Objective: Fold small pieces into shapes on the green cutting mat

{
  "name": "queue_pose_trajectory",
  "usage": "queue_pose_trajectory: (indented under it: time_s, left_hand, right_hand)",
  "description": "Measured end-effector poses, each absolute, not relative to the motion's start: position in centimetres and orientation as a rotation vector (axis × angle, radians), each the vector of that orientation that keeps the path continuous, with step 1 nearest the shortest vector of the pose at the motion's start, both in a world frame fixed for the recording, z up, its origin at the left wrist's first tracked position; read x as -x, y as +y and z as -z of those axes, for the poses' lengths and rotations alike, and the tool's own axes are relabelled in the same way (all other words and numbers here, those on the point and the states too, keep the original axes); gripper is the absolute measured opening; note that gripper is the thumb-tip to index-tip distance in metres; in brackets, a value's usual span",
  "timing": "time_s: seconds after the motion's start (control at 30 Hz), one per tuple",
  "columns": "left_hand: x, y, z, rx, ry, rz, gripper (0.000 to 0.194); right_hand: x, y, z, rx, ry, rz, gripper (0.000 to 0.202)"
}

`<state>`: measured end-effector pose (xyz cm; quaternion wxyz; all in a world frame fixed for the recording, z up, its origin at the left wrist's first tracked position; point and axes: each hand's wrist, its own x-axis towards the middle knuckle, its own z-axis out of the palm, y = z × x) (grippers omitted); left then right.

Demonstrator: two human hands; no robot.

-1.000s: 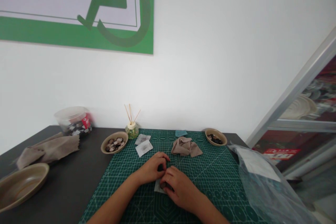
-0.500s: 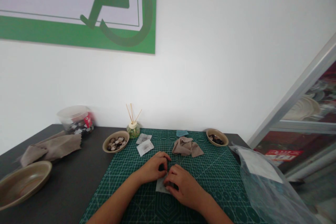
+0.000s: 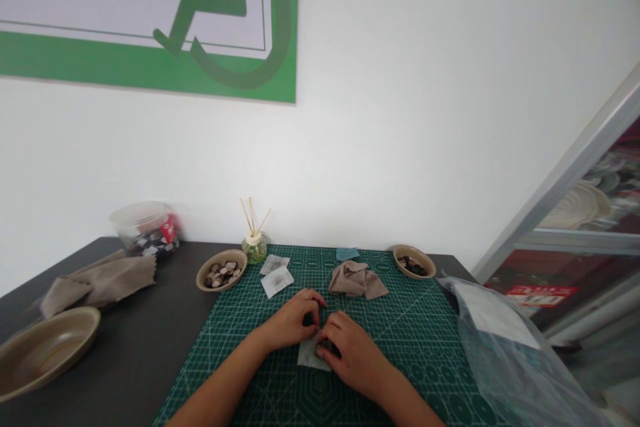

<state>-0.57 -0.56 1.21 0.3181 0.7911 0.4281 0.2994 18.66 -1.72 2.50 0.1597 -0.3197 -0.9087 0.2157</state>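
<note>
A small greyish-white square sheet (image 3: 311, 356) lies on the green cutting mat (image 3: 400, 320) in front of me. My left hand (image 3: 295, 323) is curled at the sheet's upper edge, thumb and index finger closing down on it. Close on its right, my right hand (image 3: 347, 350) is closed with thumb and fingers around a small dark round piece (image 3: 320, 349), over the sheet. The fingertips of both hands nearly meet, and the piece is partly hidden by the right fingers.
Two smudged white squares (image 3: 277, 280) and a crumpled beige cloth (image 3: 354, 279) lie farther back. Bowls of small round pieces stand left (image 3: 204, 280) and right (image 3: 425, 260). A reed diffuser (image 3: 255, 250), plastic tub (image 3: 143, 223), bowl (image 3: 90, 333), cloth (image 3: 110, 277) and plastic bag (image 3: 495, 340) surround the mat.
My right hand has shifted slightly up and to the right, showing more of the sheet and the dark piece at its thumb. The left hand stays nearly still.
</note>
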Motion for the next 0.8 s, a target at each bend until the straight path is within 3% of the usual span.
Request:
queue_pose_trajectory:
  time_s: [0.8]
  left_hand:
    - [0.66,-0.41,-0.89,-2.093,1.114,-0.793,0.019]
  right_hand:
    - [-18.53,-2.05,-2.51,0.731,-2.638,-0.805,0.016]
